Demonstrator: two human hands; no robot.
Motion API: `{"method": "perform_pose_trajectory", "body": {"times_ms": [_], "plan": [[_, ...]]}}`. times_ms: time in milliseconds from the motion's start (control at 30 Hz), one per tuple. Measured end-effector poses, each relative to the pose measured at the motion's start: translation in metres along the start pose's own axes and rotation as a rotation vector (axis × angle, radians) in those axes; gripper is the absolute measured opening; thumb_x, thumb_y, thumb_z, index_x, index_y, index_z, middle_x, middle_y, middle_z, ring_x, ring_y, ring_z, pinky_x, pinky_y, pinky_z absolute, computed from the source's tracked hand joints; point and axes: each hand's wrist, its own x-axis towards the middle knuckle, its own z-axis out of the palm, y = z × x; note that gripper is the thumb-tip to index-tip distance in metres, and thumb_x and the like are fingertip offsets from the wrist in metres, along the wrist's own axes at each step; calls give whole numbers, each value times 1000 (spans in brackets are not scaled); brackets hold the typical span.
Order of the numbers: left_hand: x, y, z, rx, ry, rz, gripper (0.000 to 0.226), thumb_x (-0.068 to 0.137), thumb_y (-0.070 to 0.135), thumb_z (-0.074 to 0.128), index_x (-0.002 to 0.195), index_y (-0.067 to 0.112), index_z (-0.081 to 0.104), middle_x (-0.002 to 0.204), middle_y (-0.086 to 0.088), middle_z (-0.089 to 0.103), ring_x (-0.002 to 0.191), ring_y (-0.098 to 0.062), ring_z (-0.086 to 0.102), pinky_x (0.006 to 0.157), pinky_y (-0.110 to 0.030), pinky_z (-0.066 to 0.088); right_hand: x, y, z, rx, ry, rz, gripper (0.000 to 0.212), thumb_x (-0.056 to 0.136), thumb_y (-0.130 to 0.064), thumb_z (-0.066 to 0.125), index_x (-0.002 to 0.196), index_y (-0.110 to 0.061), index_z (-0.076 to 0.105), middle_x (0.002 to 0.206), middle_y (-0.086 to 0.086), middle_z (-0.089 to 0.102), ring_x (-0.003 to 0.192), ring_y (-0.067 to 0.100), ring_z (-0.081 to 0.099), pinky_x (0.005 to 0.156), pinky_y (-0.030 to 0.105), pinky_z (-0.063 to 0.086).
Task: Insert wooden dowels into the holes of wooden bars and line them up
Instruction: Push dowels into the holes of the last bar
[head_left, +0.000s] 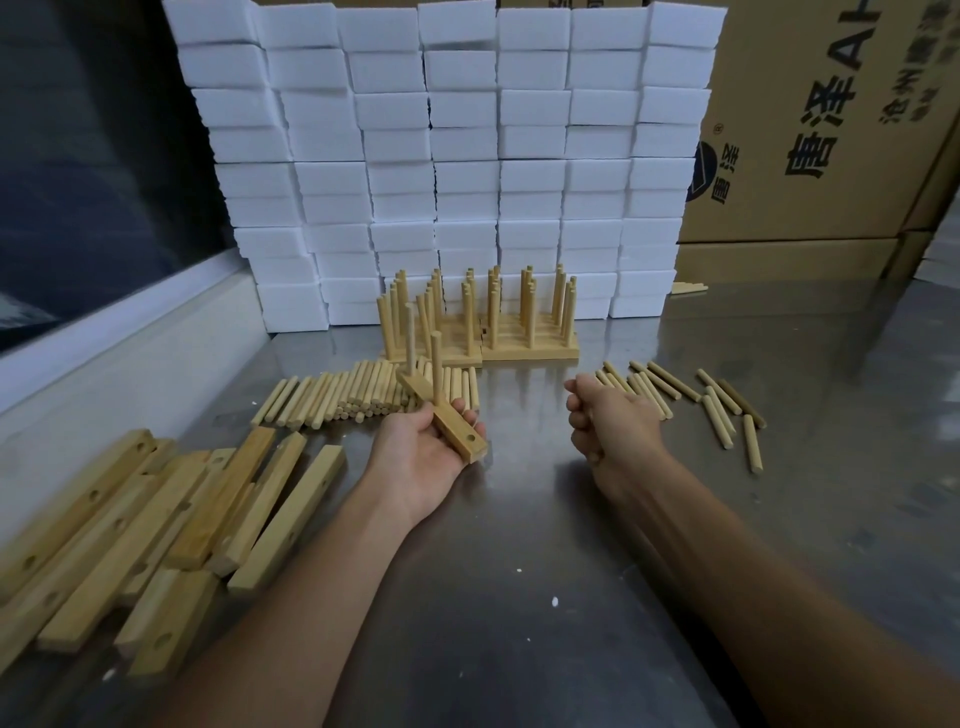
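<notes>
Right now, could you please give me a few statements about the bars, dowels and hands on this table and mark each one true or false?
1. The left hand holds a light wooden bar with two wooden dowels standing in it. True.
2. The bar's hole nearest the camera is already filled. False: it is empty.
3. The right hand is flat on the steel table. False: its fingers are curled, near the scattered loose dowels.
4. Finished bars with upright dowels stand before the stacked white foam blocks. True.
5. The heap of empty wooden bars lies on the right. False: on the left.
</notes>
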Motion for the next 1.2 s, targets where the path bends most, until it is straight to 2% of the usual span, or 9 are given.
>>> {"method": "perform_pose_trajectory", "body": {"times_ms": [200,433,567,667,733,867,967,1067,1200], "plan": [[0,-2,1,27,-9,20,26,107,12,34,103,-2,56,99,-17,59,92,-27,61,73,-45,51,-9,3,9,106,-152,-60,24,106,-26,44,113,-7,57,88,2,78,78,14,74,68,31,56],[-2,-5,7,200,-28,45,29,108,10,27,129,2,45,102,-19,62,92,-30,65,69,-47,51,-22,11,20,66,-346,-157,20,105,-21,46,116,-4,47,87,12,77,82,26,76,63,28,60],[-3,-5,9,303,-42,39,33,108,10,25,134,-4,41,132,-30,56,118,-43,59,77,-53,52,-26,15,21,-92,-373,-311,19,105,-18,44,115,-2,45,80,7,76,79,21,76,62,25,59],[-3,-4,9,311,-50,16,36,109,11,26,137,-6,38,135,-31,54,118,-48,58,81,-59,51,-26,16,20,-206,-375,-470,6,104,-12,45,105,-7,47,79,8,75,79,22,75,63,29,60],[-4,-3,9,309,-46,15,34,108,11,26,137,-3,40,130,-28,59,113,-44,63,78,-57,53,-27,16,21,-308,-411,-575,7,104,-11,47,100,-16,48,83,10,74,81,23,74,67,38,62],[-2,-4,6,300,-43,30,34,108,10,24,135,2,43,89,-16,75,74,-27,75,66,-46,54,-30,17,25,-582,-442,-812,14,103,-14,49,98,-26,45,83,2,73,78,15,72,70,42,61],[2,-4,5,308,-19,29,32,107,9,26,127,3,51,92,-16,72,76,-27,73,63,-45,57,-29,18,25,-705,-460,-935,6,103,-18,50,104,-21,46,82,-4,71,72,7,68,65,36,58],[3,-4,4,327,-13,40,35,105,5,28,107,8,63,83,-11,74,81,-27,68,61,-43,56,-31,17,26,-767,-456,-1007,10,101,-18,55,104,-17,46,80,-7,70,68,2,64,58,26,54],[1,-3,6,324,-9,44,36,105,4,29,101,9,64,77,-10,75,84,-29,67,53,-41,57,-32,17,27,-730,-432,-959,16,98,-20,61,97,-17,46,82,1,72,75,13,70,65,39,57]]}}
